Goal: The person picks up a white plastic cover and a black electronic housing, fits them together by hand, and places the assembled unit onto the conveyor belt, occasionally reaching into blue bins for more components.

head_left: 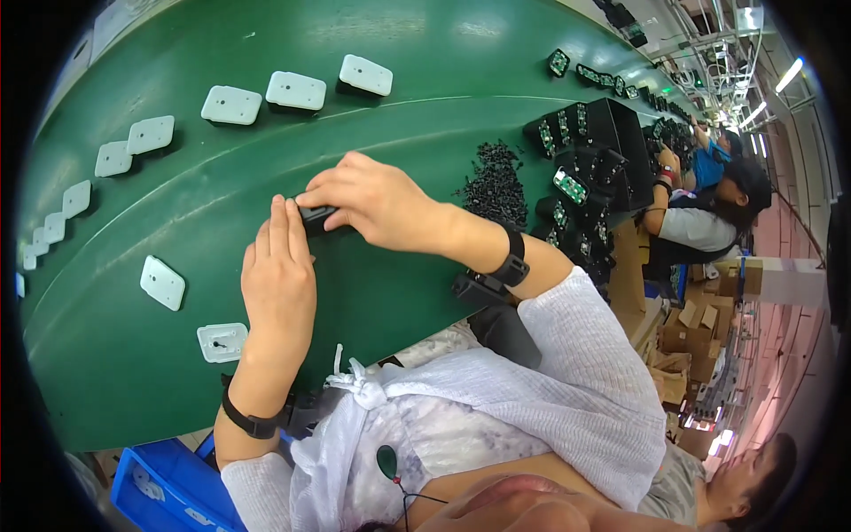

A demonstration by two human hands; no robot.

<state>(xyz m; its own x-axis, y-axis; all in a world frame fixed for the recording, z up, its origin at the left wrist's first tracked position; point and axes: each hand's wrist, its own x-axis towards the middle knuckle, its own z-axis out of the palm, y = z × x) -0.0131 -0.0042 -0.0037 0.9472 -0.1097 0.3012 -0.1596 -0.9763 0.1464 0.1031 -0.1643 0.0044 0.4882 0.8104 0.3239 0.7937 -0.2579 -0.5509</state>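
A small black plastic housing [317,220] is between my hands, low over the green table. My right hand [383,202] is closed on it from the right, fingers bent over its top and thumb at its near side. From the left, my left hand [282,279] holds its left end, the long fingers straight and close together; part of the housing is hidden under them. Left of this hand, a white plate-like cover [163,283] lies on the table. By my left wrist rests another white cover [222,342], its recessed inside up with a small dark part in it.
White covers on black bases [296,90] line the far side and curve down the left. Right of my hands is a heap of small black parts [496,186], beside a black box [613,146] and housings with green circuit boards [570,185]. A blue bin [168,483] stands lower left; co-workers [709,222] sit right.
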